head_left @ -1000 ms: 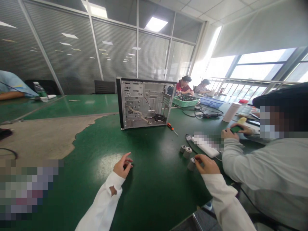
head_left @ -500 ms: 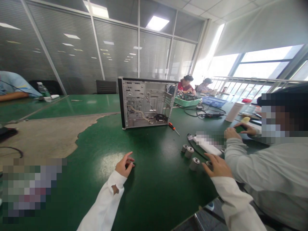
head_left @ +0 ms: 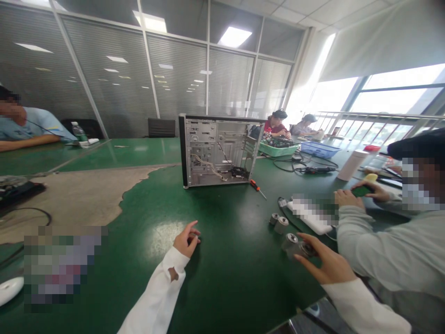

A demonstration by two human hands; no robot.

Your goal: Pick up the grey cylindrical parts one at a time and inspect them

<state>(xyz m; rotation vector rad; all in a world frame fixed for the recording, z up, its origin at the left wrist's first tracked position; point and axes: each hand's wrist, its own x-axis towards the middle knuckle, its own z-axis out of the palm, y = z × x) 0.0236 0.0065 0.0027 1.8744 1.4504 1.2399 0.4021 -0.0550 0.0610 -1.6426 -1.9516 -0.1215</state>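
Observation:
My right hand (head_left: 325, 260) has its thumb and forefinger around a short grey metal cylinder (head_left: 303, 250), which is partly hidden by the fingers and slightly blurred. Just left of it stands another metal cylinder (head_left: 291, 240) with a hole in its top. Two more, a larger cylinder (head_left: 281, 225) and a smaller cylinder (head_left: 274, 219), stand side by side a little farther off. My left hand (head_left: 187, 239) rests over the green table (head_left: 225, 269) with its fingers loosely bent and apart, holding nothing.
An open computer case (head_left: 219, 150) stands ahead, with an orange-handled screwdriver (head_left: 257, 188) beside it. A white power strip (head_left: 313, 218) lies beyond the cylinders. At right a co-worker (head_left: 392, 246) handles a green object. Green basket (head_left: 280, 148) and blue basket (head_left: 320, 149) sit farther back.
My right hand has come around the nearest cylinder with thumb and forefinger, close against its neighbour. The left hand keeps its pose. The whole view has shifted slightly left.

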